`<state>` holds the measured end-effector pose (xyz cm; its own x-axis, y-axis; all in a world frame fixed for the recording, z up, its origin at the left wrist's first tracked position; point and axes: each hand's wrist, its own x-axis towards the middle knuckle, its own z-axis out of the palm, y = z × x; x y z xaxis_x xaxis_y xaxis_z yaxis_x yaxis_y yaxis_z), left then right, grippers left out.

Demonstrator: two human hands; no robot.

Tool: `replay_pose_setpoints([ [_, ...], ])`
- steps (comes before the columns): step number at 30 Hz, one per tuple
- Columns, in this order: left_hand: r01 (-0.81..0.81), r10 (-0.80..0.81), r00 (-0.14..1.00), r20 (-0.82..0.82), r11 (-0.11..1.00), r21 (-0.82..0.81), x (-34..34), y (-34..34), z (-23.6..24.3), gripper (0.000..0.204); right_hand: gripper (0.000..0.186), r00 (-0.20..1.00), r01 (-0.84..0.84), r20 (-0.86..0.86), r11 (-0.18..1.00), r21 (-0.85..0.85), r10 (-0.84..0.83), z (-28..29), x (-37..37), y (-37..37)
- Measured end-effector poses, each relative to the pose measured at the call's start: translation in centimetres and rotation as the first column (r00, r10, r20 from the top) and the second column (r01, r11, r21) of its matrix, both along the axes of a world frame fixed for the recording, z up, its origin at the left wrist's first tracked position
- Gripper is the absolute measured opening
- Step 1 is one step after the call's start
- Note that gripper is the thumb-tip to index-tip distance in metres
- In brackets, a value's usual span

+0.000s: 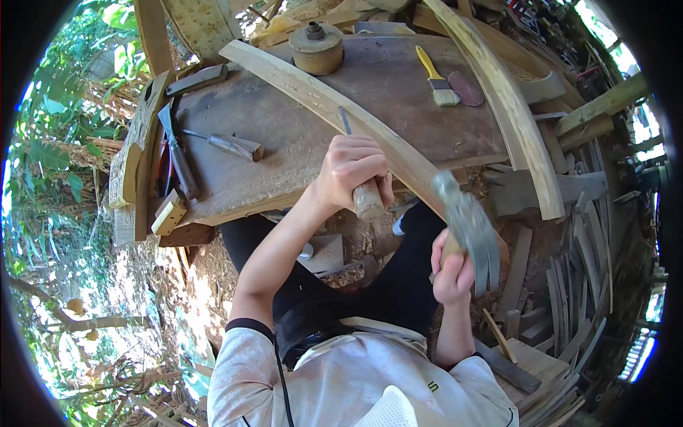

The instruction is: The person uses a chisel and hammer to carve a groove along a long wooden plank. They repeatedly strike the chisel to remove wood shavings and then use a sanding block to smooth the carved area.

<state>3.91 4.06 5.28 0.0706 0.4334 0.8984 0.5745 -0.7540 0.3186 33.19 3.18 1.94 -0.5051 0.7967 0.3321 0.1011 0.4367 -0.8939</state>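
- Bottom of frame: shirt [341, 373] with one small mark [432, 386]; no brand or label readable elsewhere.
- Right of centre, right hand [454, 276] closed round the hammer [466, 217], head blurred! Likely heavy; hold the handle low.
- Centre, left hand [353, 171] wraps the chisel [369, 201]: stiff, handle's the safe grip.
- Beyond, upper left to centre: the plank [302, 84], probably stiff, smooth; steady its edges.

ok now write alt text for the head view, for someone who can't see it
A person's left hand holds a wooden-handled metal chisel at a long, pale, curved wooden plank, while the right hand grips a grey metal claw hammer. On the brown wooden workbench are a yellow-handled brush and a round tan container.
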Motion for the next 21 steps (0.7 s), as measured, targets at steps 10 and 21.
replay_pose_setpoints([
  [10,0.013,-0.014,0.999,-0.036,1.0,-0.023,-0.7,0.5,-0.6,0.031,0.013,0.963,-0.266,0.091,0.942,0.206,0.252,1.6,-1.5,-1.8],
  [21,-0.02,0.02,1.0,-0.024,0.999,0.032,-1.0,1.8,-0.8,0.03,0.018,0.951,-0.218,-0.108,0.875,0.432,0.29,-1.5,-2.7,-1.7],
])
